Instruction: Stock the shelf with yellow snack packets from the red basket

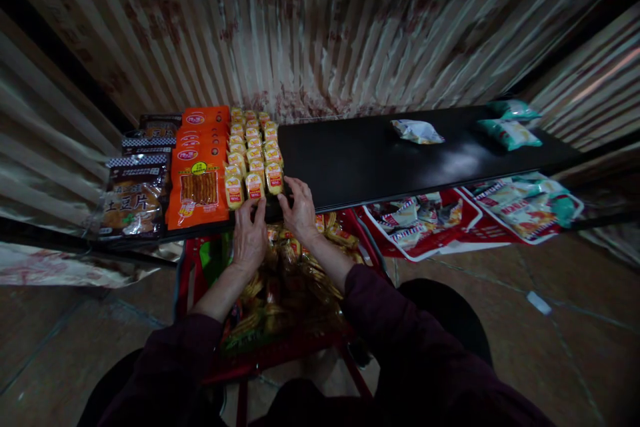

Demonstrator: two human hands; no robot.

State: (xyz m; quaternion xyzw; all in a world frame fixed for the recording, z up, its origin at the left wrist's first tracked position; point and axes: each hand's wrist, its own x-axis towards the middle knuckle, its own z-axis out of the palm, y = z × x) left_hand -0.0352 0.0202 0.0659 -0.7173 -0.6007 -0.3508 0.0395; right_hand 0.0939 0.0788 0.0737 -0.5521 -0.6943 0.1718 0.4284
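Observation:
Small yellow snack packs with red labels point(255, 185) stand in three tight columns on the black shelf. My left hand point(249, 237) is at the front edge, thumb and forefinger apart, the tips touching the lower end of the front middle pack. Against the right side of the front right pack point(274, 177) rest the fingertips of my right hand point(300, 210), its fingers also apart. Neither hand appears to grip a pack. Orange snack bags point(197, 173) lie in an overlapping row just left of the packs.
Dark potato-chip bags point(133, 200) fill the shelf's left end. A white bag point(417, 131) and teal bags point(513, 133) lie farther right on the black shelf point(340, 167). Below are a red-framed cart point(215, 373) of wrapped snacks and red-and-white bags point(425, 220) of packets.

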